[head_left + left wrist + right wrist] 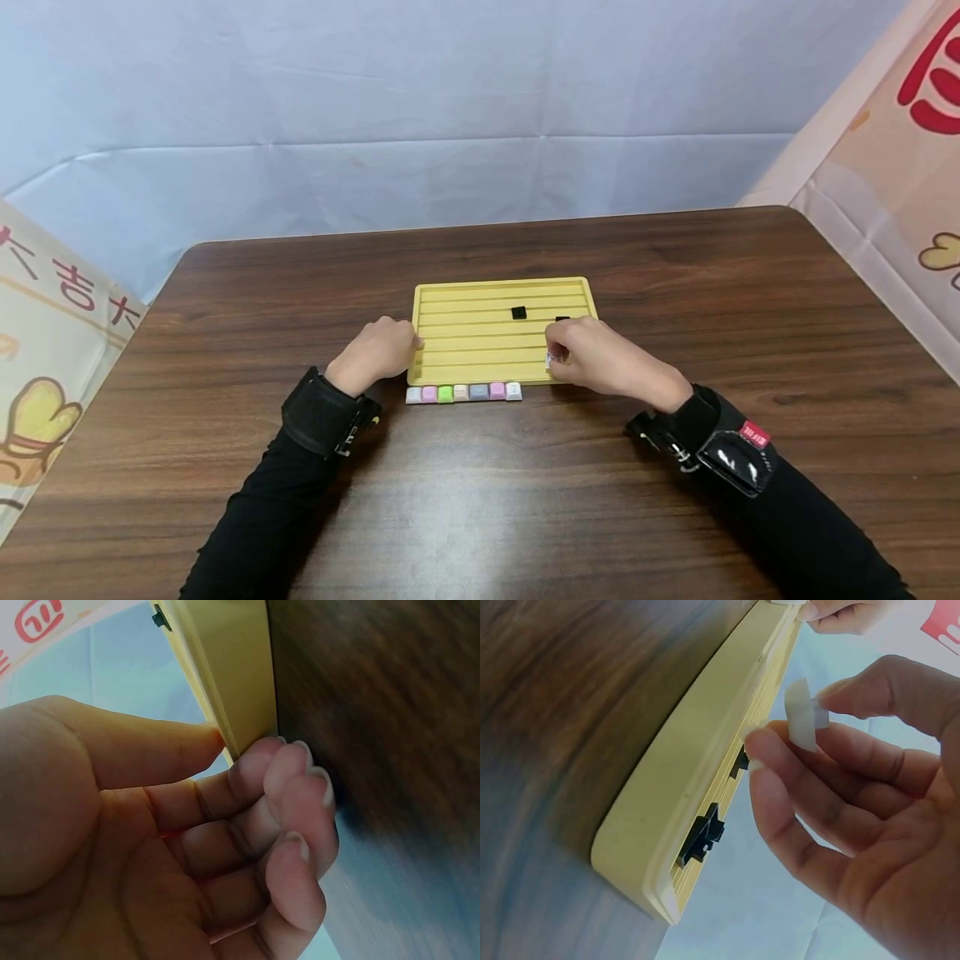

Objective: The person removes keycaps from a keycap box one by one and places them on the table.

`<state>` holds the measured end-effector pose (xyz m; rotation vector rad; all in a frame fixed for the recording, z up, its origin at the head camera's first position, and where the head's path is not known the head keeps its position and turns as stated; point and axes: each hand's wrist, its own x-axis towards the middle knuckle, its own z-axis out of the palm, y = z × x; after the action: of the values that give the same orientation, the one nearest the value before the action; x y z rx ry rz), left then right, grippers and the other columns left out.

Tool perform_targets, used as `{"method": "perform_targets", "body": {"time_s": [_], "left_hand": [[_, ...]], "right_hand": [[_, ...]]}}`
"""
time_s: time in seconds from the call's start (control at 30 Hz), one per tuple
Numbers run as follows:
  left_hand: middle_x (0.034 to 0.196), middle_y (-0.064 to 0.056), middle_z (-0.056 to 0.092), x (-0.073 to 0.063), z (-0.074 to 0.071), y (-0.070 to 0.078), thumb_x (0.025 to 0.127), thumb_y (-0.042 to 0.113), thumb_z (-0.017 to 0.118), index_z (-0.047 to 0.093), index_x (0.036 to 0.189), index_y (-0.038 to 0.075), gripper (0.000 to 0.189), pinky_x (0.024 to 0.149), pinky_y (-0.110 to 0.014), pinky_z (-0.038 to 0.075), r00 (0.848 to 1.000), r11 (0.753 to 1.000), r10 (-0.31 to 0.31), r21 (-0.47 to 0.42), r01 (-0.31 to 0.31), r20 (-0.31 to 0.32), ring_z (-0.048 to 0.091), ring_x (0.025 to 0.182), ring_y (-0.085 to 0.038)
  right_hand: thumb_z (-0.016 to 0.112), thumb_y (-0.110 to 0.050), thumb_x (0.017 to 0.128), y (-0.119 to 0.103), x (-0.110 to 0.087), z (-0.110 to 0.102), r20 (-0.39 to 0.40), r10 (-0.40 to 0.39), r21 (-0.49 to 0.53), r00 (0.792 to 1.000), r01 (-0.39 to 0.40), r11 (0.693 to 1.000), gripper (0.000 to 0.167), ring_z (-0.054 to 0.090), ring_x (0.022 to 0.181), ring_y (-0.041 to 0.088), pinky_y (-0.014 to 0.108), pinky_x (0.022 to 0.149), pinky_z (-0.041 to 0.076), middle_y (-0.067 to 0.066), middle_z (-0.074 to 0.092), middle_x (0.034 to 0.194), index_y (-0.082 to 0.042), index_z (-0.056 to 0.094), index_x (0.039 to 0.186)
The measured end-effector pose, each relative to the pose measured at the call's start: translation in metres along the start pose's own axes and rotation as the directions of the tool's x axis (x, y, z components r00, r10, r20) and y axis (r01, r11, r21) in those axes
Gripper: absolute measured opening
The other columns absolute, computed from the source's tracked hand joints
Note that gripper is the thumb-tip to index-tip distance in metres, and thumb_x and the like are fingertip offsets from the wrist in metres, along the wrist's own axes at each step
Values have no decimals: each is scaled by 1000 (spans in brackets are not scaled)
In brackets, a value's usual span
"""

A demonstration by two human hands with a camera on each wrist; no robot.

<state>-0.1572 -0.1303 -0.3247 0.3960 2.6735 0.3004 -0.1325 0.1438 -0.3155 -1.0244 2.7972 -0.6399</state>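
Note:
A yellow ridged tray (pixel 480 342) lies on the table. My left hand (pixel 377 348) holds its left edge, thumb on the rim and curled fingers against the side wall (pixel 240 667). Over the tray's front right part, my right hand (pixel 596 354) pinches a white keycap (pixel 801 716) between thumb and fingers; only a sliver of it shows in the head view. One small black piece (pixel 519 313) sits on the ridges. Another black piece (pixel 562 318) is partly hidden behind the right hand; in the right wrist view, a black piece (pixel 700 836) has an uneven shape.
Several keycaps, white, pink, green (pixel 446 394), beige and grey, stand in a row along the tray's front edge. The brown wooden table (pixel 480 500) extends around the tray. A pale cloth (pixel 450 100) hangs behind it, with printed sheets (pixel 900 200) at both sides.

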Motion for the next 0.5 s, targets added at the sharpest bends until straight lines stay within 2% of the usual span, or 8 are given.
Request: {"method": "perform_targets", "body": {"time_s": [0.27, 0.5], "left_hand": [[51, 1, 25, 0, 0, 0, 99, 18, 40, 42, 58, 11, 42, 45, -24, 23, 1000, 1000, -2, -1, 2, 5, 21, 41, -11], [50, 0, 26, 1, -1, 1, 99, 18, 40, 43, 59, 11, 41, 45, -24, 24, 1000, 1000, -15, -5, 15, 7, 21, 41, -11]], "right_hand": [[58, 5, 75, -3, 0, 0, -5, -12, 8, 1000, 12, 1000, 15, 37, 59, 11, 25, 55, 32, -2, 41, 64, -7, 50, 71], [62, 5, 79, -7, -2, 0, -7, -30, 11, 1000, 30, 999, 11, 39, 64, 13, 27, 57, 34, 1, 46, 69, -4, 56, 78]]}}
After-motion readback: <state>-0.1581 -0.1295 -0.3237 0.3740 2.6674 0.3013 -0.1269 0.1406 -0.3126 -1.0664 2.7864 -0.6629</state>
